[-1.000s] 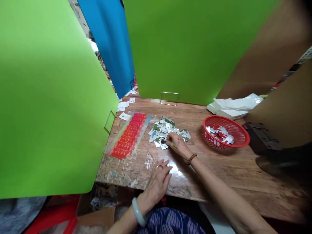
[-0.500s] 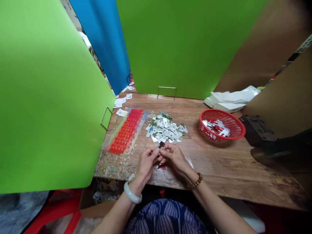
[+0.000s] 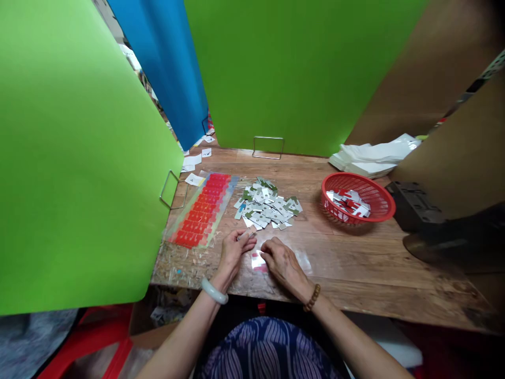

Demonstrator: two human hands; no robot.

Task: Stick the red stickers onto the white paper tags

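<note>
My left hand [image 3: 233, 251] rests near the table's front edge with its fingers curled round a small grey card piece. My right hand [image 3: 281, 262] lies beside it, fingertips pressing on a small clear sleeve with a red and white card [image 3: 258, 261] flat on the table. Just beyond both hands lies a heap of small grey and green cards [image 3: 266, 208]. A sheet of red stickers [image 3: 202, 210] lies to the left of the heap.
A red basket [image 3: 381, 202] with finished red and white pieces stands at the right. White bags [image 3: 373, 158] are stacked behind it. Green screens [image 3: 79, 158] and a blue one wall in the wooden table [image 3: 355, 263]. A dark machine [image 3: 418, 208] sits far right.
My right hand took a card from the heap and brought it to my left hand near the front edge. Both hands then dropped to the table, the right onto the clear sleeve.
</note>
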